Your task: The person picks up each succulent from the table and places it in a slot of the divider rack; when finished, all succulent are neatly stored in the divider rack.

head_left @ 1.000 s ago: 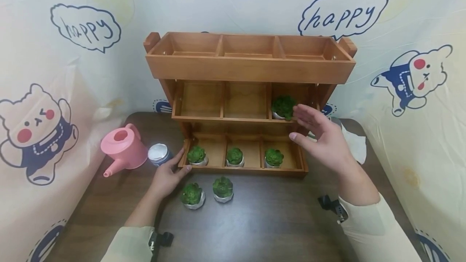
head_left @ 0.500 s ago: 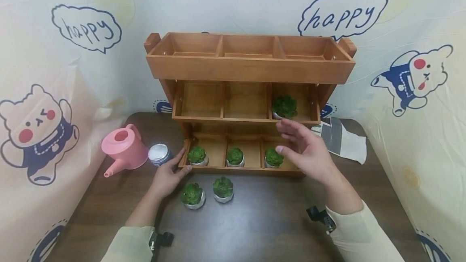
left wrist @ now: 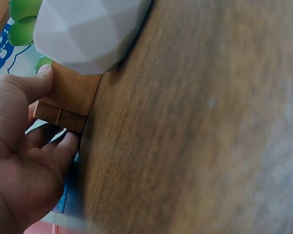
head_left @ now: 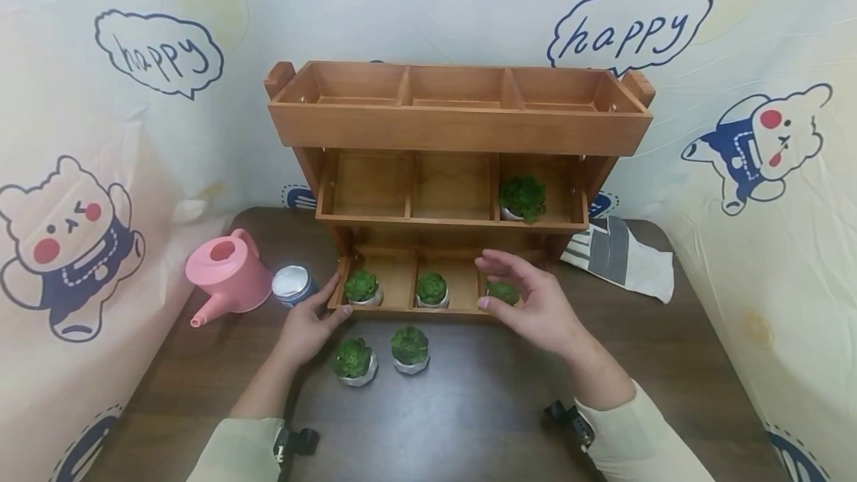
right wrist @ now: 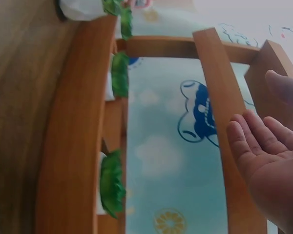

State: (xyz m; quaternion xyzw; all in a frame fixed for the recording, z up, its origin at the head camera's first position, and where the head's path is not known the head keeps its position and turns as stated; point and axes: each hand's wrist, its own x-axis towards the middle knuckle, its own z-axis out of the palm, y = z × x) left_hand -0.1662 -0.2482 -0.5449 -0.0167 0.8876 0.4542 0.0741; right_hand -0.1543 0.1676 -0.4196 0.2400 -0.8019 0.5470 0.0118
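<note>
The left hand (head_left: 308,331) grips a wooden shelf (head_left: 462,130) holding four potted plants (head_left: 431,288), one behind the loosely extended right hand (head_left: 541,312), with brown table (head_left: 482,407) beneath both and printed cloth (head_left: 428,13) beyond.

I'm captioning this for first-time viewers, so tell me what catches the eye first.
The three-tiered wooden shelf stands out first, in the middle of the head view, with green potted plants on its lower two tiers. Next comes the pink watering can on the table, left of the shelf. The left hand grips the shelf's bottom left corner.
</note>
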